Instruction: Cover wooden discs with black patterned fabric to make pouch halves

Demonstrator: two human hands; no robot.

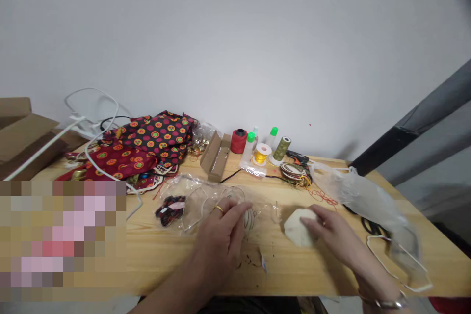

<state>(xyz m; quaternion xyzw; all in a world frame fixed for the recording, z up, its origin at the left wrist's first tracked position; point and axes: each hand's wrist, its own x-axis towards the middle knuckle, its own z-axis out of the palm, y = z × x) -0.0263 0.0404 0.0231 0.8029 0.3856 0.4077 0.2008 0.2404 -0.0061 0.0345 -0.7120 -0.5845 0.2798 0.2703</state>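
Observation:
My right hand (327,233) grips a flat white piece with an octagonal outline (294,230), thumb on top and fingers at its far edge, low over the table. My left hand (222,228), with a gold-coloured ring on one finger, is closed, its fingers pressed together and slightly bent. It reaches over the right end of a clear plastic bag (195,198), and anything inside its grasp is hidden. Pale curved rings (249,218) show just beside those fingertips. A dark, red-flecked bundle of cord (170,211) lies at the bag's left end.
Patterned cloth (158,132) is heaped at the back left, crossed by a white cable (88,142). A cardboard box (219,157), a red thread spool (239,141) and green-capped bottles (249,147) line the wall. A translucent bag (362,191) lies at right. Dark scraps (246,259) dot the front.

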